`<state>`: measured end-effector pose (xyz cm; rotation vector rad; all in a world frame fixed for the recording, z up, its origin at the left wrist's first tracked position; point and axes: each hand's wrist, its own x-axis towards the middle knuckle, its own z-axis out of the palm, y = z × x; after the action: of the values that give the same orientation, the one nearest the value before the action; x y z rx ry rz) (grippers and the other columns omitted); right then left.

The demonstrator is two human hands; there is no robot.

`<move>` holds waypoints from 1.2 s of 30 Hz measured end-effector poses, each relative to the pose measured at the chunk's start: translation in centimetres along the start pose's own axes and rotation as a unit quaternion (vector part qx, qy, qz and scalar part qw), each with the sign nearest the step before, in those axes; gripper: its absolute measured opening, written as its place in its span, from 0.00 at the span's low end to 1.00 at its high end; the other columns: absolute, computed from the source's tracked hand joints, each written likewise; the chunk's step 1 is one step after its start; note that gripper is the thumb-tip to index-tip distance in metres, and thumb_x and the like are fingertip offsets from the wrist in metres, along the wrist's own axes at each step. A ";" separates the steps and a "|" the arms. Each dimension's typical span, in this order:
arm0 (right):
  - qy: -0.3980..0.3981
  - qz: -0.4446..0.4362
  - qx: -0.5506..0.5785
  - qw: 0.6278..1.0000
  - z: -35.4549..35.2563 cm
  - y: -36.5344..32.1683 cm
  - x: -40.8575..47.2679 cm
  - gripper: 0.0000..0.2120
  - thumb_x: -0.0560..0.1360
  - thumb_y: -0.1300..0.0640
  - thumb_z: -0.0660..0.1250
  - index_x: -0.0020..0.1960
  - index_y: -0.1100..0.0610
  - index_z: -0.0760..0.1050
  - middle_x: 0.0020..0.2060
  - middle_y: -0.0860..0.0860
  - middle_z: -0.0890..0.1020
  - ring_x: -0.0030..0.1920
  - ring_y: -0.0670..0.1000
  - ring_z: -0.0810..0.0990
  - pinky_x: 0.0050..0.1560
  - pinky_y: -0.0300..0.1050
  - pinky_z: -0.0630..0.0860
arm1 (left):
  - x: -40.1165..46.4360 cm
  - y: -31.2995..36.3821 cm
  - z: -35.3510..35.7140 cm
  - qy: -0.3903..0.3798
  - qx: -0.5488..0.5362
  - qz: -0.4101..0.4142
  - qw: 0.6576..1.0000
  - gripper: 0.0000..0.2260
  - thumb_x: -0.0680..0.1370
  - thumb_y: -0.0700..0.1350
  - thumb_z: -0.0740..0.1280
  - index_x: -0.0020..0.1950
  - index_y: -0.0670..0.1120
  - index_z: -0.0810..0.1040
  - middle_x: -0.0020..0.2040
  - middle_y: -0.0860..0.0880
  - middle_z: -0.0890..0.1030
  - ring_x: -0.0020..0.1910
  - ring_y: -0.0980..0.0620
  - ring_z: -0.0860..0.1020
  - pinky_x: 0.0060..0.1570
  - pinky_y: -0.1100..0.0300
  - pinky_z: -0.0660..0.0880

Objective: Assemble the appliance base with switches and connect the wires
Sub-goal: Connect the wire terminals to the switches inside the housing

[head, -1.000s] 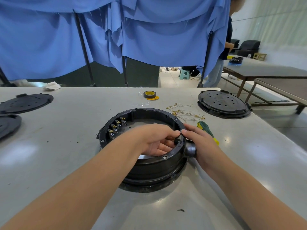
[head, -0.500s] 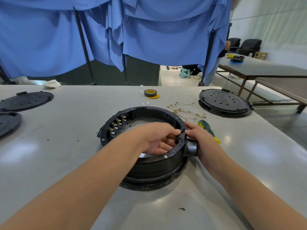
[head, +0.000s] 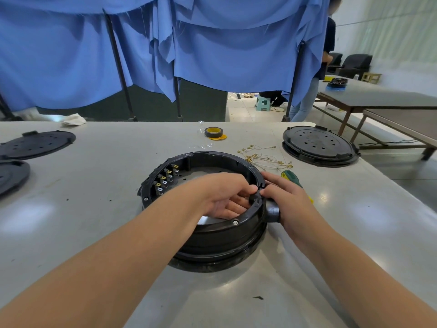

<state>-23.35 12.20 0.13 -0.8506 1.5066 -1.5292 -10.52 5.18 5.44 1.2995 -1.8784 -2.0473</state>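
Observation:
A round black appliance base [head: 212, 235] sits on the grey table in front of me. Several switches with brass terminals [head: 165, 179] line its inner left wall. My left hand [head: 224, 195] reaches inside the ring, its fingers curled round a small black part at the right inner rim. My right hand [head: 286, 200] lies over the outside of the rim there, thumb and forefinger pinching the same spot, above a round black knob [head: 272, 210] that sticks out from the wall. The small part itself is mostly hidden by my fingers.
Loose wires with brass terminals [head: 264, 157] lie behind the base. A green and yellow screwdriver [head: 292, 177] lies partly under my right hand. A tape roll [head: 213, 133] stands further back. Black round lids lie at the right [head: 319, 146] and the left [head: 35, 144].
Both hands stay at the right rim of the base with only slight finger shifts. The camera has tilted a little.

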 end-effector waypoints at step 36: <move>-0.005 -0.054 -0.083 0.995 -1.7 -1.6 -0.1 0.21 0.72 0.68 0.60 0.45 0.44 0.83 0.39 0.42 0.86 0.39 0.41 0.84 0.32 0.34 0.77 | -1.4 0.7 -1.3 0.260 0.180 0.193 0.929 0.05 0.76 0.47 0.66 0.43 0.48 0.80 0.41 0.50 0.84 0.36 0.53 0.84 0.39 0.57 0.82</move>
<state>-24.97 13.02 1.62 -1.0478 1.6206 -1.4892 -9.16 4.79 6.90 1.2412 -2.0744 -1.0696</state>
